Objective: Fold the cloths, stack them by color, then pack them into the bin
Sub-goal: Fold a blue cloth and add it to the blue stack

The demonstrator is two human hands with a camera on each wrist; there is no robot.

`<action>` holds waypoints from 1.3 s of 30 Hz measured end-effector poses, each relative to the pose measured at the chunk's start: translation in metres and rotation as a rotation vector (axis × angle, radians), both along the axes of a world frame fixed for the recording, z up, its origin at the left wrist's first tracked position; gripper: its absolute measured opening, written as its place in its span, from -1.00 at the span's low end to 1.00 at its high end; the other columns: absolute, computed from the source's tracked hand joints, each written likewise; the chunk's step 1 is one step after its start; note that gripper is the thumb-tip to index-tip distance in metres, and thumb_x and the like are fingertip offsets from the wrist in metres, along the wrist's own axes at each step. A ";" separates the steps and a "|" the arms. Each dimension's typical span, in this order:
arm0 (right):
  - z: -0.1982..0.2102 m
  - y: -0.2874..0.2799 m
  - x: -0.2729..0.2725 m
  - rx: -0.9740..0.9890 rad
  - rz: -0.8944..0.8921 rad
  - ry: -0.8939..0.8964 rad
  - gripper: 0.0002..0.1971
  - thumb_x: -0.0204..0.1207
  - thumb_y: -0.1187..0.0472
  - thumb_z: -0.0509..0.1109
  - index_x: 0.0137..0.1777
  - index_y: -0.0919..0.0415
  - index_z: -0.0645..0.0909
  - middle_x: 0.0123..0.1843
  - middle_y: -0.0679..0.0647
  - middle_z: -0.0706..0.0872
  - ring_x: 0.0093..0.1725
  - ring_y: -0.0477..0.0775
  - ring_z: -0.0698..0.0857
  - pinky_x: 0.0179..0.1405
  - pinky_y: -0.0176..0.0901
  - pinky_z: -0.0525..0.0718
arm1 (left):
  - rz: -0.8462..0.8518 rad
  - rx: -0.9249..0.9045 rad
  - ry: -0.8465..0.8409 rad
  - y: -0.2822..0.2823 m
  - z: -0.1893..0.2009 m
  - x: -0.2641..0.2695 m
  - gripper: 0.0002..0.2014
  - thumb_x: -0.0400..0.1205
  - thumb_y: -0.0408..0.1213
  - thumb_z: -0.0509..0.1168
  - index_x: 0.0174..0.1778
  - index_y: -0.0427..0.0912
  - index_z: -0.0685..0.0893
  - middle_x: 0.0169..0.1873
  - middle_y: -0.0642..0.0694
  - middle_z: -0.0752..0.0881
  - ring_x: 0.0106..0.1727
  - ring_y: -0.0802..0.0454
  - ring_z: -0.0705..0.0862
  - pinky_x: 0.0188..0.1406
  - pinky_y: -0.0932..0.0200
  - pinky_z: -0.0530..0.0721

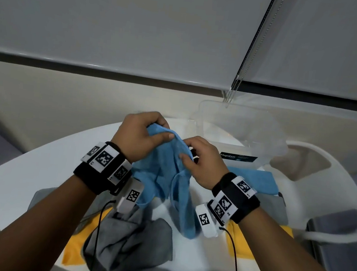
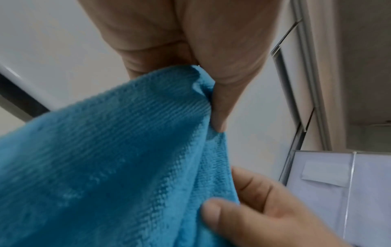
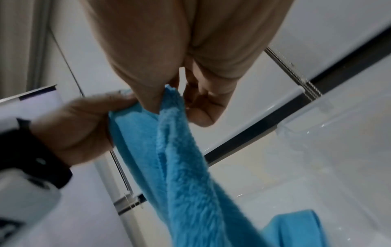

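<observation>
A blue cloth [image 1: 168, 178] hangs above the white table [image 1: 24, 175], held up by its top edge. My left hand [image 1: 148, 135] pinches that edge at the left, thumb over the hem; the left wrist view shows the blue cloth [image 2: 105, 167] pressed against the fingers [image 2: 220, 107]. My right hand [image 1: 195, 157] pinches the same edge close beside it, and the right wrist view shows the blue cloth [image 3: 186, 158] trailing down from that pinch. A folded blue cloth [image 1: 254, 180] lies by the clear bin [image 1: 240, 129]. A crumpled grey cloth [image 1: 129, 247] lies over a yellow cloth [image 1: 75, 248].
A folded grey cloth [image 1: 275, 211] and a yellow cloth [image 1: 239, 238] lie at the right, under my right forearm. A white chair [image 1: 333, 197] stands beyond the table's right edge. Window blinds with bead chains [image 1: 244, 76] hang behind the bin.
</observation>
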State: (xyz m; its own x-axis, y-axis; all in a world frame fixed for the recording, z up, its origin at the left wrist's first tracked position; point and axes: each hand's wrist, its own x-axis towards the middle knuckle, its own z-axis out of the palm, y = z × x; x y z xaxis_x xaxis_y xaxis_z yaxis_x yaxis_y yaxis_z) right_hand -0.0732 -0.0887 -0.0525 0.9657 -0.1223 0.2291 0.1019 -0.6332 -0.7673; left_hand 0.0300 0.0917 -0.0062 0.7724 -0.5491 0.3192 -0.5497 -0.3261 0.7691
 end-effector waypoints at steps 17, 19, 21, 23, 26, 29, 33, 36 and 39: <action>0.006 -0.075 -0.044 -0.150 -0.419 -0.059 -0.88 0.57 0.29 0.38 0.00 0.10 0.72 -0.20 -0.10 0.73 -0.21 -0.07 0.63 -0.25 -0.49 0.45 | 0.228 -0.202 -0.203 0.048 0.040 0.023 -0.77 0.62 -0.28 0.31 -0.11 0.25 0.66 -0.15 0.16 0.73 -0.11 0.27 0.67 -0.06 0.38 0.59; 0.004 -0.081 -0.049 -0.073 -0.445 -0.018 -0.99 0.53 0.17 0.48 -0.09 0.06 0.70 -0.25 -0.14 0.71 -0.27 -0.19 0.61 -0.31 -0.57 0.44 | 0.273 -0.200 -0.159 0.056 0.031 0.027 -0.77 0.61 -0.27 0.29 -0.12 0.24 0.66 -0.20 0.22 0.74 -0.18 0.34 0.65 -0.12 0.42 0.58; 0.000 -0.086 -0.053 -0.011 -0.446 -0.005 -0.93 0.49 0.17 0.53 -0.16 0.06 0.68 -0.29 -0.13 0.69 -0.31 -0.25 0.60 -0.35 -0.56 0.45 | 0.336 -0.192 -0.137 0.066 0.024 0.033 -0.81 0.61 -0.25 0.28 -0.11 0.19 0.70 -0.20 0.18 0.75 -0.17 0.34 0.66 -0.10 0.40 0.58; -0.001 -0.091 -0.057 -0.007 -0.424 0.010 -0.90 0.48 0.21 0.55 -0.17 0.06 0.67 -0.31 -0.12 0.67 -0.35 -0.24 0.58 -0.37 -0.54 0.45 | 0.388 -0.155 -0.112 0.073 0.019 0.036 -0.86 0.61 -0.23 0.30 -0.04 0.06 0.75 -0.17 0.02 0.77 -0.19 0.34 0.66 -0.12 0.41 0.58; -0.001 -0.099 -0.060 0.146 -0.370 0.008 -0.87 0.47 0.26 0.56 -0.20 0.04 0.67 -0.31 -0.16 0.68 -0.33 -0.25 0.57 -0.27 -0.42 0.50 | 0.388 -0.105 -0.091 0.081 0.010 0.033 -0.87 0.62 -0.21 0.34 0.02 -0.08 0.76 -0.20 -0.06 0.76 -0.26 0.45 0.65 -0.22 0.53 0.54; 0.007 -0.098 -0.066 0.440 -0.313 -0.060 -0.82 0.47 0.33 0.53 -0.21 0.02 0.68 -0.26 -0.18 0.72 -0.23 -0.16 0.63 -0.19 -0.21 0.60 | 0.373 -0.122 -0.042 0.087 0.009 0.023 -0.96 0.60 -0.19 0.41 -0.10 -0.06 0.73 -0.41 0.15 0.73 -0.38 0.42 0.62 -0.37 0.54 0.49; 0.033 -0.094 -0.080 0.785 -0.186 -0.110 -0.76 0.27 0.13 0.56 -0.10 0.19 0.67 -0.21 0.02 0.78 -0.21 -0.02 0.75 -0.29 -0.19 0.73 | 0.377 -0.224 0.015 0.101 0.016 0.014 -0.76 0.57 -0.23 0.46 -0.41 -0.10 0.62 -0.65 0.19 0.56 -0.55 0.31 0.42 -0.53 0.45 0.37; 0.051 -0.094 -0.090 0.799 -0.159 -0.152 -0.78 0.27 0.10 0.57 -0.10 0.13 0.77 -0.13 0.09 0.84 -0.14 0.05 0.81 -0.22 -0.17 0.76 | 0.394 -0.300 0.041 0.113 0.023 0.011 -0.83 0.58 -0.12 0.43 -0.32 -0.03 0.72 -0.56 0.24 0.65 -0.45 0.29 0.51 -0.38 0.28 0.52; 0.067 -0.092 -0.090 0.808 -0.172 -0.188 -0.84 0.34 0.10 0.51 -0.12 0.13 0.77 -0.14 0.07 0.84 -0.15 0.04 0.80 -0.19 -0.15 0.77 | 0.361 -0.370 0.045 0.113 0.037 0.007 -0.80 0.66 -0.07 0.32 -0.08 -0.13 0.71 -0.46 0.31 0.71 -0.41 0.36 0.59 -0.34 0.40 0.55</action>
State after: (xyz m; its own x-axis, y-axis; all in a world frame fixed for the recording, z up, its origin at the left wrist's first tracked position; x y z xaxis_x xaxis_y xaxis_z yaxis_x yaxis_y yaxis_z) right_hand -0.1631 -0.1807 0.0146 0.8732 -0.4590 0.1637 0.2260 0.0838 -0.9705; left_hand 0.0369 0.2044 0.0304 0.9093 -0.1014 0.4036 -0.4159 -0.1909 0.8891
